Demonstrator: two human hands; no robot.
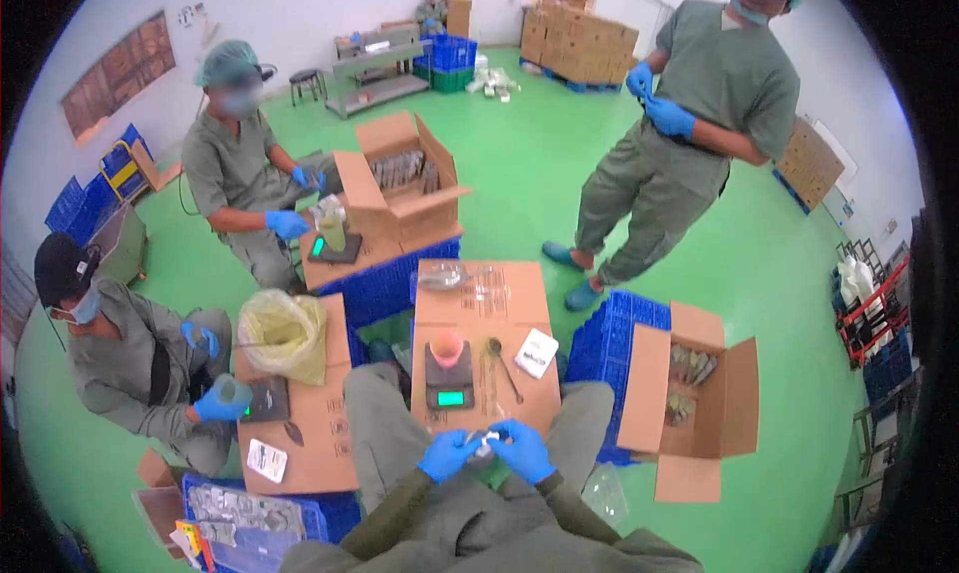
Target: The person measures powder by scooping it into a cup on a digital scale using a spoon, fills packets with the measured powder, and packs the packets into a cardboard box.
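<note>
In blue gloves, my left hand (448, 457) and my right hand (523, 452) meet above my lap, both closed on a small silvery-white packet (483, 442). The fingers cover much of it. Beyond them lies a cardboard surface (470, 319). On it a pink cup (447, 350) stands on a digital scale (451, 398) with a lit green display. To the right of the scale are a long-handled measuring spoon (505, 371) and a white printed card or pouch (537, 353). A clear scoop (452, 277) lies at the far end.
An open carton (689, 465) with packets stands on my right beside a blue crate (619, 348). Another packet-filled carton (400, 211) is ahead. Two seated co-workers handle cups at scales on the left, near a yellowish bag (283, 335). Another person (679, 123) stands ahead right.
</note>
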